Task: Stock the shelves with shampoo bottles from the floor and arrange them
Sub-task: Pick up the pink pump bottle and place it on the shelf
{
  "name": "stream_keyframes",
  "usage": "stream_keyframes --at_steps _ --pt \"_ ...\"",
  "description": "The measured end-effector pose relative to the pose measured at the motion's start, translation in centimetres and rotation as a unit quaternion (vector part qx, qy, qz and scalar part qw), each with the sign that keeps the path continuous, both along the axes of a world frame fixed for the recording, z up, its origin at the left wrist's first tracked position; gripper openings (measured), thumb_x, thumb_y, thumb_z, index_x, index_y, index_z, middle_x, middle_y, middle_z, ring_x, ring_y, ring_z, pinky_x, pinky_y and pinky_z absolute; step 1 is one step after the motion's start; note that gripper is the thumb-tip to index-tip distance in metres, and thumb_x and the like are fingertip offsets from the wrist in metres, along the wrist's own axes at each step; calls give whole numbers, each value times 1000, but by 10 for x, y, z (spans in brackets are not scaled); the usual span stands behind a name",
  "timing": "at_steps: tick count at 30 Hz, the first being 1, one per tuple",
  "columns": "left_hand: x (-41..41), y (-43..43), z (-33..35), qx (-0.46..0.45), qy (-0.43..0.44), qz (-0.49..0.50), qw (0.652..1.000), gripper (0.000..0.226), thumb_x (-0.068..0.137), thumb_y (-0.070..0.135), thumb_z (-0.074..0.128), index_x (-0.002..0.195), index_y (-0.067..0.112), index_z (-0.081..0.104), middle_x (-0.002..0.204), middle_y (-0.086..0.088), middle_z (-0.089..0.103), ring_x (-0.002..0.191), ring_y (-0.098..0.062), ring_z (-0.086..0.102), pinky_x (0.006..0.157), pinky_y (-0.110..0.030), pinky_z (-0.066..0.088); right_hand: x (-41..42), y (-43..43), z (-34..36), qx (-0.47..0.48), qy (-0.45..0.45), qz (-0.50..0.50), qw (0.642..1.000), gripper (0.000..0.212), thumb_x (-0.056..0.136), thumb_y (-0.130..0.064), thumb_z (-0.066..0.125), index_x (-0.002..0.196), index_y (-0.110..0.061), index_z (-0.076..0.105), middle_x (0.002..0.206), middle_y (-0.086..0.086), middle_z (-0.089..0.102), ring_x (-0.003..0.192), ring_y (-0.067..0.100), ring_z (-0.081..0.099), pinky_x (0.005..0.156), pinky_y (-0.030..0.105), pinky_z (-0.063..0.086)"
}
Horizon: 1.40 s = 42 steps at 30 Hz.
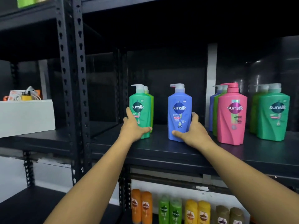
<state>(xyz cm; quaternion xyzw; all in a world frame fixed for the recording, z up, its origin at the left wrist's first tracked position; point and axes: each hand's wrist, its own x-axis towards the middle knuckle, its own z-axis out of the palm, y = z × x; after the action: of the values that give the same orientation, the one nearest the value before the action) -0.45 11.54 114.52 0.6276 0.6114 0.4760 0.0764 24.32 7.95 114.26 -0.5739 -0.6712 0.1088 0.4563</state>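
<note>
Every pump bottle on the black metal shelf (161,152) reads "sunsilk" in white on a dark round badge; the smaller print beneath is too blurred to read. The person's left hand (134,125) grips the green pump bottle (140,110) low down, fingers up its left side and thumb across the front near the base. A lime-green bottle (152,107) stands just behind it. The right hand (194,130) holds the blue pump bottle (179,110) the same way, mirrored: thumb across the lower front, fingers wrapped on the right side. Both bottles stand upright on the shelf, well apart from each other.

To the right a pink pump bottle (232,117) fronts a row of a green and a blue one, and further right stands another green bottle (273,115) with more behind. All are smooth, glossy plastic with broad shoulders and pale pump heads — the pink one has a pink pump.

On the shelf below stand smaller rounded bottles in pairs — orange (141,207), green (169,210), yellow (197,212) and brown (229,215). A white box (25,117) sits on the neighbouring shelf to the left, past a slotted upright post (79,94).
</note>
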Motion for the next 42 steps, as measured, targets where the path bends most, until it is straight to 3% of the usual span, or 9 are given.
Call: stream_keyframes --at_steps 7,13,17,20,25,30,35,38,42 --pt "-13 17 -10 17 -31 -41 999 121 57 54 87 154 35 16 141 -5 52 122 -28 59 103 -52 53 2 7 -4 9 -28 0 1000 89 81 -37 83 145 -21 23 129 0 61 111 27 61 94 42 50" --pt "-6 8 -12 29 30 21 999 114 80 49 83 161 13 12 140 -13 51 126 -34 55 103 -48 50 2 5 -4 9 -42 -13 999 82 82 -41 81 141 -18 29 127 1 63 110 27 62 89 40 51" --pt "4 -21 -15 130 77 88 985 70 93 45 67 149 10 44 134 -10 54 120 -31 58 95 -43 52 2 -5 -3 -11 -96 -64 993 68 83 -57 74 127 -16 41 118 4 65 103 30 64 82 42 53" --pt "12 -45 -25 183 74 51 979 50 97 36 64 141 13 58 133 -6 58 117 -25 59 96 -39 50 10 -20 -6 -12 -185 -112 976 57 86 -67 60 117 -20 51 101 -2 66 92 25 64 72 38 54" --pt "33 -77 -48 155 191 -70 967 49 99 52 58 133 18 68 129 2 71 119 -18 65 101 -36 51 20 -63 -14 11 -280 -17 960 58 94 -69 41 132 -29 59 117 -12 69 109 17 64 90 39 54" --pt "50 -94 -69 209 292 -119 925 48 102 51 46 119 15 74 118 2 75 111 -18 67 108 -40 49 26 -98 -32 38 -427 54 902 61 102 -62 27 148 -26 43 152 -6 49 139 15 45 114 39 38" --pt "55 -122 -104 292 216 -187 913 38 101 28 61 130 5 70 135 -5 68 135 -15 57 119 -30 39 39 -131 -61 104 -409 84 903 68 102 -62 22 160 -26 27 165 -11 25 153 2 14 127 29 7" --pt "57 -140 -136 267 187 -218 920 40 100 26 64 133 5 68 139 -4 65 138 -12 54 118 -28 39 40 -152 -91 111 -380 110 912 65 104 -58 26 159 -25 29 163 -14 27 153 0 12 127 32 9" --pt "54 -164 -200 135 180 -236 945 47 101 38 59 139 12 64 144 3 60 141 -3 45 119 -18 31 38 -175 -161 53 -342 140 928 61 104 -55 32 156 -23 38 159 -9 40 150 5 26 126 33 18"
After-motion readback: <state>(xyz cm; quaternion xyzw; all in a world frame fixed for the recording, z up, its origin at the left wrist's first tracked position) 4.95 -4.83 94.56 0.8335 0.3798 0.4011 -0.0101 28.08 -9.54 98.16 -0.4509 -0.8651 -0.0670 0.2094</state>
